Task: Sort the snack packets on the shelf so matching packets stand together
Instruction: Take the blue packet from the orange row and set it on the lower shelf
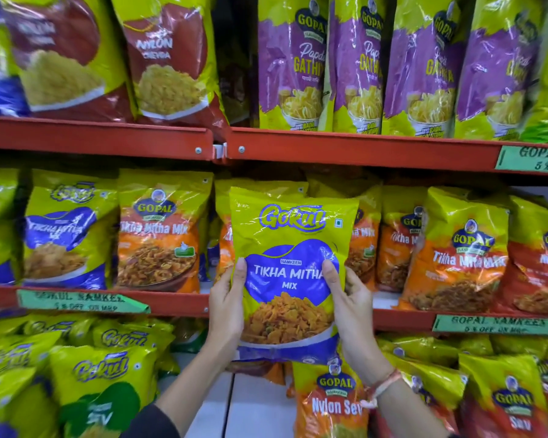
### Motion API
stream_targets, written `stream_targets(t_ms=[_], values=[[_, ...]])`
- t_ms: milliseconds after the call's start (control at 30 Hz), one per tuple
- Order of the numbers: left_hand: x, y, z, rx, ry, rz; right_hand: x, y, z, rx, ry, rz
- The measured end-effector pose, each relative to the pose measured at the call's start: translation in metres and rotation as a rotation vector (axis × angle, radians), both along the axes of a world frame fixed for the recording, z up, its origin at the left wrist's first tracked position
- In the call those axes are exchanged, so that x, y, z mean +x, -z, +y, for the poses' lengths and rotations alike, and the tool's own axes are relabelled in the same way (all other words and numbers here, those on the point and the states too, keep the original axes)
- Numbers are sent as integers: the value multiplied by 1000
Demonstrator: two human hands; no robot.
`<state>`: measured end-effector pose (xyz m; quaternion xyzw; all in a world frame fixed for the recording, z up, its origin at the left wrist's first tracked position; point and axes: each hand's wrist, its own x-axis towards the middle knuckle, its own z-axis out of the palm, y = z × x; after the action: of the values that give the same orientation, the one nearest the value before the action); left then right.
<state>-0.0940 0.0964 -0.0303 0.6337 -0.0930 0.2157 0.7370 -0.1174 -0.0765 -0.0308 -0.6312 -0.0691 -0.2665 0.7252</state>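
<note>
Both hands hold a yellow-and-blue Gokul Tikha Mitha Mix packet (290,248) upright in front of the middle shelf. My left hand (227,305) grips its left edge, my right hand (350,298) its right edge, thumbs on the front. Behind it stand orange Gopal Tikha Mitha Mix packets (459,257), one more to the left (159,232). A matching blue Gokul Tikha Mitha Mix packet (64,232) stands further left on the same shelf. Packets directly behind the held one are mostly hidden.
The red shelf lip (108,137) above carries red Nylon Chevda packets (168,55) and purple Papdi Gathiya packets (291,64). Below stand Gokul packets (102,384) at left and Gopal Nylon Sev (332,403) at right. Green price labels (83,300) hang on the rails.
</note>
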Motion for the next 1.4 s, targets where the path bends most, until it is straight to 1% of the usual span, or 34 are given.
stream_targets(t_ms=[233,333,433,533,633,733,933,1000,1033,1067,1100,1133,1167,1233,1267,1333,1367,1400], values=[[-22,8,36,-24,23,-18,-18,6,33,-4,2,19],[-28,26,48,-27,26,32,-24,24,45,-22,18,39],[-34,54,60,-6,28,105,-32,51,54,-1,3,110],[-45,91,72,26,52,220,-39,93,62,-29,16,226],[-54,136,84,81,62,346,-43,136,67,-113,-14,351],[-53,176,95,108,70,515,-42,172,72,-179,-48,487],[-8,244,111,37,90,831,8,239,76,-83,-114,785],[11,256,112,-2,105,942,46,303,62,-114,-141,891],[24,262,112,-9,117,994,62,321,57,-119,-162,891],[34,267,110,-23,119,1028,86,354,50,-105,-180,898],[42,271,109,-27,126,1053,83,334,54,-102,-160,930],[52,278,109,-27,131,1068,74,294,63,-113,-156,969],[60,282,107,-19,118,1091,71,270,69,-117,-157,1021],[75,290,105,-3,90,1142,70,246,75,-171,-217,1130],[81,295,106,-4,87,1152,74,247,73,-248,-247,1167],[90,304,107,-15,90,1171,93,277,66,-323,-202,1171],[92,307,108,-18,94,1182,103,294,63,-303,-189,1171],[93,312,109,-38,107,1195,110,323,57,-316,-215,1188]])
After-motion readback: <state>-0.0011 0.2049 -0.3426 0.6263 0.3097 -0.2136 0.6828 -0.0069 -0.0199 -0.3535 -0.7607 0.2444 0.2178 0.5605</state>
